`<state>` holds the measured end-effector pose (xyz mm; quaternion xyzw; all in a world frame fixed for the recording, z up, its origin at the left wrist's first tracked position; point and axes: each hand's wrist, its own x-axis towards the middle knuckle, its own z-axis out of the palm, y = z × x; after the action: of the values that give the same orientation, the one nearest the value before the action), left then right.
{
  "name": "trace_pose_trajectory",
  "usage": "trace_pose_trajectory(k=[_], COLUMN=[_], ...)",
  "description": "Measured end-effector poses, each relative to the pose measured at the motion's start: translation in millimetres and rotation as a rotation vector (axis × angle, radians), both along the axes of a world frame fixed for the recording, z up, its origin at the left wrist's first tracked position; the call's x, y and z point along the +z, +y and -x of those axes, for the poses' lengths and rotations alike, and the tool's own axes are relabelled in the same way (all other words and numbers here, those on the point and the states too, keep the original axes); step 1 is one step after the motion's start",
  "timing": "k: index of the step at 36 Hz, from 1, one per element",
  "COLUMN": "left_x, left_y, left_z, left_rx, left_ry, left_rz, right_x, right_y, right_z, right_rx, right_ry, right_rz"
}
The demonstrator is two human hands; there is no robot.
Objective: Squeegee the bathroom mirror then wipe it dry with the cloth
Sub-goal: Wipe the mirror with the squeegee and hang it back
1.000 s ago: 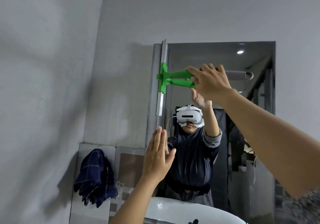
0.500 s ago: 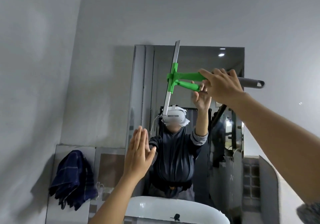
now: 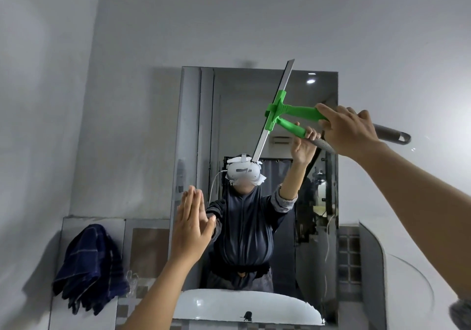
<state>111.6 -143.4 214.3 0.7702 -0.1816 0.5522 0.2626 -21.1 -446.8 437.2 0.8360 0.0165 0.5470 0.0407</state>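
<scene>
The bathroom mirror (image 3: 198,136) hangs on the grey wall ahead. My right hand (image 3: 348,129) grips the green squeegee (image 3: 293,112) by its handle, whose grey end sticks out to the right. Its long blade stands nearly upright, tilted to the right, against the upper middle of the glass. My left hand (image 3: 192,230) is raised flat with fingers together near the mirror's lower left edge and holds nothing. A dark blue checked cloth (image 3: 89,268) hangs at the lower left, apart from both hands.
A white basin (image 3: 204,304) sits below the mirror. The mirror reflects a person in dark clothes wearing a white headset. Tiled wall panels (image 3: 147,245) run behind the cloth. A curved white rim (image 3: 407,286) stands at the lower right.
The squeegee has travelled right across the glass, from the mirror's left edge to its upper middle, and its blade has tilted. My left hand has stayed raised at the lower left.
</scene>
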Motion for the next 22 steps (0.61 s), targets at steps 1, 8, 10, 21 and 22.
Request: trace_pose_trajectory(k=[1, 8, 10, 21, 22], left_x=[-0.1, 0.0, -0.1, -1.0, -1.2], left_y=[-0.1, -1.4, -1.4, -0.5, -0.4], left_z=[0.0, 1.0, 1.4, 0.0, -0.1], left_rx=[-0.002, -0.004, -0.001, -0.027, -0.028], left_ry=[-0.001, -0.005, -0.007, -0.005, -0.004], left_rz=[0.002, 0.012, 0.008, 0.008, 0.007], right_x=[-1.2, -8.9, -10.2, -17.9, -19.2], right_y=[-2.4, -16.9, -19.6, -26.8, -27.1], right_z=[0.6, 5.1, 6.1, 11.9, 12.2], right_rx=[-0.001, -0.022, -0.031, -0.043, -0.045], right_ry=[0.002, -0.005, -0.007, 0.019, 0.021], right_rz=[-0.011, -0.051, -0.051, -0.102, -0.113])
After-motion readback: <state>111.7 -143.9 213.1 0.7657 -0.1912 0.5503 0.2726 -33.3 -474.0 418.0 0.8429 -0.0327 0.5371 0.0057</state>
